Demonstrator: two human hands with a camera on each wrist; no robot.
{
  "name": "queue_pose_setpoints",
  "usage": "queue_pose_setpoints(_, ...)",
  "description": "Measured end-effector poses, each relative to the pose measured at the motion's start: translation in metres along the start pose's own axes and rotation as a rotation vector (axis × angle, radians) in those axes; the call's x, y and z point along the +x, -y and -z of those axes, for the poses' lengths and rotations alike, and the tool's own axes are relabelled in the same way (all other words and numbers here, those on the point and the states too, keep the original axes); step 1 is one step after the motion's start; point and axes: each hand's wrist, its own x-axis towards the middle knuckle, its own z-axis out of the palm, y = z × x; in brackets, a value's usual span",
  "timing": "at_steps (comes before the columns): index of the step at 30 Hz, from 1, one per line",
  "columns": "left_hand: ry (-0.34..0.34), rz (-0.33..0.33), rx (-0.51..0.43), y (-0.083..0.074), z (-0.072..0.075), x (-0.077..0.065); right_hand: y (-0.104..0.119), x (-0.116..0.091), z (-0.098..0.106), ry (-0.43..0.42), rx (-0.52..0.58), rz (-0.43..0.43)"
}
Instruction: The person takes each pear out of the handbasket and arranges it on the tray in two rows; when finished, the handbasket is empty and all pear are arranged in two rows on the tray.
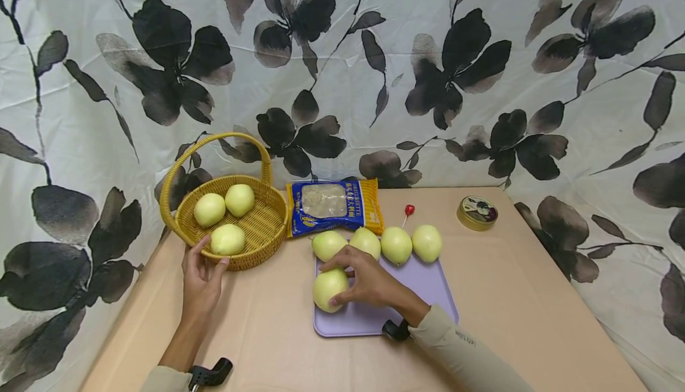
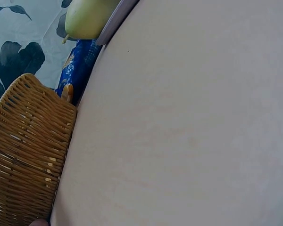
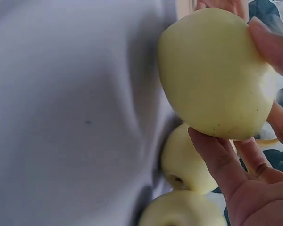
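My right hand (image 1: 369, 279) grips a pale yellow-green pear (image 1: 329, 291) between thumb and fingers, over the left part of a lilac tray (image 1: 417, 285). In the right wrist view, the fingers wrap round that pear (image 3: 217, 75), with other pears (image 3: 184, 165) behind it. Several pears (image 1: 396, 245) line the tray's far edge. At the left, my left hand (image 1: 200, 279) holds the near left side of a yellow wicker basket (image 1: 259, 255), which has three pears (image 1: 227, 240) inside. The left wrist view shows the basket's woven side (image 2: 28, 155) and one fingertip at its bottom.
Behind the tray lies a blue and yellow food packet (image 1: 334, 206), close to the basket's right side. A red-topped lollipop (image 1: 409, 210) is beyond the pears. A round gold tin (image 1: 477, 213) stands at the back right. Floral cloth (image 1: 342, 82) hangs behind the table.
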Motion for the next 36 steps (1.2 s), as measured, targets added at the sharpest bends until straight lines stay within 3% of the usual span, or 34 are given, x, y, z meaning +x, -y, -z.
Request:
queue_pose_setpoints(7,0.004,0.006,0.002,0.000,0.000,-0.001,-0.010,-0.004,-0.001,-0.010,0.041,-0.006)
queue_pose_setpoints(16,0.006,0.010,0.000,-0.001,0.000,-0.002,-0.014,-0.010,0.004,0.005,-0.008,0.029)
queue_pose_setpoints(24,0.007,0.018,0.004,0.000,0.001,-0.002,-0.017,-0.011,-0.001,-0.058,-0.043,0.089)
queue_pose_setpoints(29,0.013,0.021,-0.006,0.000,0.000,-0.002,-0.018,-0.013,-0.002,-0.116,-0.001,0.072)
queue_pose_setpoints(36,0.013,0.011,0.003,0.000,0.001,-0.002,-0.016,-0.016,0.002,-0.132,0.075,0.058)
